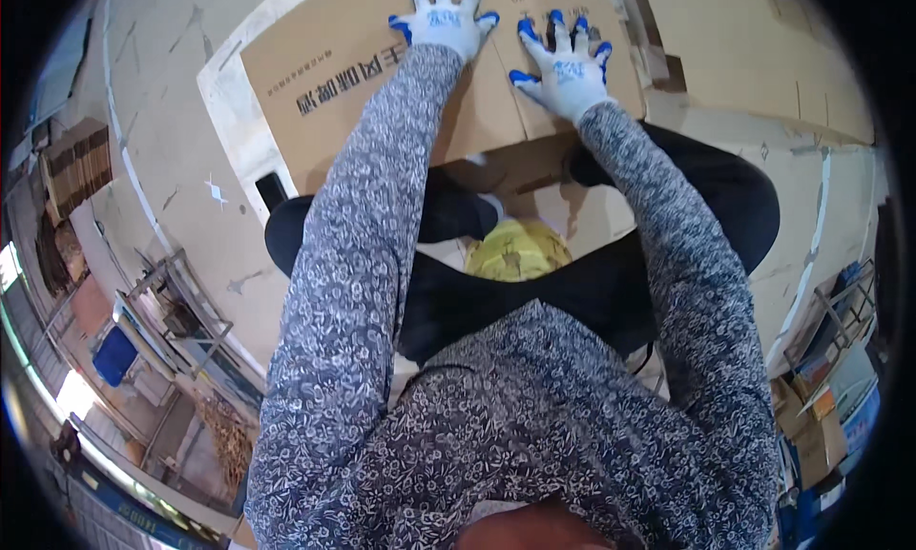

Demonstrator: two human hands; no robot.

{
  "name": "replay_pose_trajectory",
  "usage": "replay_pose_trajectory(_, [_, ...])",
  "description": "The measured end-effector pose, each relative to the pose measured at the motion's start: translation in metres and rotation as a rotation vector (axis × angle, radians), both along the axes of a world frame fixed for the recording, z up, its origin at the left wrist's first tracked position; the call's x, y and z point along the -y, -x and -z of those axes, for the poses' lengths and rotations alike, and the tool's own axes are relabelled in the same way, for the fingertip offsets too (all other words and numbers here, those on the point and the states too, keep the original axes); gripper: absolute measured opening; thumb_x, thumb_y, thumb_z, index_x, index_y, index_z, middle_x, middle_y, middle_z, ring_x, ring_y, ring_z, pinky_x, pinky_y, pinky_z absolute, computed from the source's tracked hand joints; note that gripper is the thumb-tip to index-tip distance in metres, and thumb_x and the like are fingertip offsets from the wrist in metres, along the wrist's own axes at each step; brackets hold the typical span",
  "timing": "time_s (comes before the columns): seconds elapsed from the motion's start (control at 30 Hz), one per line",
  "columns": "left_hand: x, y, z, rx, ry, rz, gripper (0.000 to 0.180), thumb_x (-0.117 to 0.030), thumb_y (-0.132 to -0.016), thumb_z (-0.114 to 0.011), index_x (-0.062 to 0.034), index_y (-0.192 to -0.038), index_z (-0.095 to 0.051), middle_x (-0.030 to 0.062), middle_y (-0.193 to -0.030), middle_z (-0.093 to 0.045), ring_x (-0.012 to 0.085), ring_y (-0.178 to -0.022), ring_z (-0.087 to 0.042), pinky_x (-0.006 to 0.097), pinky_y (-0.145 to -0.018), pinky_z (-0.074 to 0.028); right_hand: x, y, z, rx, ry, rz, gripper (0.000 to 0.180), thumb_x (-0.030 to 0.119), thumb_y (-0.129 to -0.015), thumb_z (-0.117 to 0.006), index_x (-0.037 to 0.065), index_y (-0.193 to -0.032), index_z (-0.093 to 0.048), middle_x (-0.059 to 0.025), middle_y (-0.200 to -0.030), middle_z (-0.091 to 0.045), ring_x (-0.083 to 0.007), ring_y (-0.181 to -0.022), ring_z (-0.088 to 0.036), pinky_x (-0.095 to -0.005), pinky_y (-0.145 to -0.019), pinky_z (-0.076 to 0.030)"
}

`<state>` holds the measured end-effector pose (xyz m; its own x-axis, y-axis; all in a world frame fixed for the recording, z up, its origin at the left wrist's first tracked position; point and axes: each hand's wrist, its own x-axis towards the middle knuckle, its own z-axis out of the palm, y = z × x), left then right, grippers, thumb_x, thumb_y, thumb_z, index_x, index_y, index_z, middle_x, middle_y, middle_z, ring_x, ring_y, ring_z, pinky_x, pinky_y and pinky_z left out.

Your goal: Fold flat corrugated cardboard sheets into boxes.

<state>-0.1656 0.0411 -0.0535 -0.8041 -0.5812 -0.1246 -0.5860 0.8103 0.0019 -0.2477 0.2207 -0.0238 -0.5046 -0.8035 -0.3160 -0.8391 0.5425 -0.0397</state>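
A flat brown cardboard sheet [382, 121] with dark printing lies in front of me at the top of the view. My left hand [447, 20], in a white glove with blue fingertips, rests spread on it near its far part. My right hand [571, 71], gloved alike, lies on the same cardboard further right and a little nearer, its fingers apart. Neither hand holds anything. Both arms are stretched forward. A crease runs down the cardboard between the hands.
More cardboard [763, 54] lies to the right. A black phone-like object [271, 191] sits by the sheet's near left corner. Something yellow and round [516, 252] shows between my legs. Stacked cardboard [76, 168] and a metal-framed rack [181, 311] stand at the left; a cluttered rack [830, 321] is at the right.
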Motion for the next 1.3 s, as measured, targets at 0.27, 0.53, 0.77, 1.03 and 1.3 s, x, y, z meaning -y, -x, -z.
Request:
replay_pose_trajectory(0.27, [-0.023, 0.012, -0.053, 0.106, -0.141, -0.076, 0.072, -0.056, -0.088, -0.058, -0.0253, -0.149, -0.037, 0.0158, -0.155, -0.033, 0.0449, -0.139, -0.032, 0.075, -0.092, -0.036, -0.008, 0.004, 0.015, -0.084, 0.052, -0.022, 0.075, 0.063, -0.086, -0.059, 0.039, -0.152, -0.031, -0.0153, -0.161, -0.019, -0.0455, -0.147, -0.016, -0.0740, -0.109, -0.014])
replay_pose_trajectory(0.53, [-0.050, -0.020, -0.010, 0.056, -0.025, -0.028, 0.067, -0.059, -0.093, -0.046, -0.0352, -0.153, -0.027, 0.0131, -0.160, -0.024, 0.0448, -0.144, -0.023, 0.080, -0.100, -0.021, -0.003, -0.004, -0.010, -0.024, 0.016, -0.026, 0.076, 0.061, -0.087, -0.060, 0.035, -0.152, -0.032, -0.0199, -0.161, -0.018, -0.0498, -0.145, -0.016, -0.0730, -0.108, -0.019])
replay_pose_trajectory(0.77, [-0.076, -0.030, -0.030, 0.109, -0.152, -0.063, 0.066, -0.056, -0.094, -0.047, -0.0346, -0.153, -0.027, 0.0142, -0.161, -0.021, 0.0469, -0.146, -0.018, 0.081, -0.101, -0.018, 0.004, 0.109, -0.065, 0.669, -0.213, -0.026, 0.082, 0.058, -0.086, -0.064, 0.023, -0.153, -0.032, -0.0214, -0.156, -0.029, -0.0429, -0.140, -0.033, -0.0505, -0.110, -0.035])
replay_pose_trajectory(1.03, [-0.070, -0.034, -0.032, 0.198, -0.169, -0.082, 0.066, -0.050, -0.096, -0.050, -0.0325, -0.155, -0.024, 0.0151, -0.162, -0.018, 0.0461, -0.146, -0.017, 0.077, -0.103, -0.021, -0.154, 0.264, 0.004, -0.062, 0.088, 0.256, 0.106, 0.062, -0.073, -0.075, 0.014, -0.154, -0.026, -0.0222, -0.150, -0.039, -0.0397, -0.135, -0.042, -0.0488, -0.108, -0.038])
replay_pose_trajectory(1.3, [-0.071, -0.025, -0.037, 0.225, -0.146, -0.061, 0.066, -0.048, -0.097, -0.050, -0.0299, -0.155, -0.024, 0.0177, -0.161, -0.018, 0.0479, -0.145, -0.017, 0.073, -0.105, -0.023, -0.218, 0.204, 0.097, -0.328, -0.130, 0.184, 0.096, 0.043, -0.079, -0.071, 0.022, -0.156, -0.017, -0.0215, -0.157, -0.025, -0.0461, -0.142, -0.028, -0.0696, -0.106, -0.028])
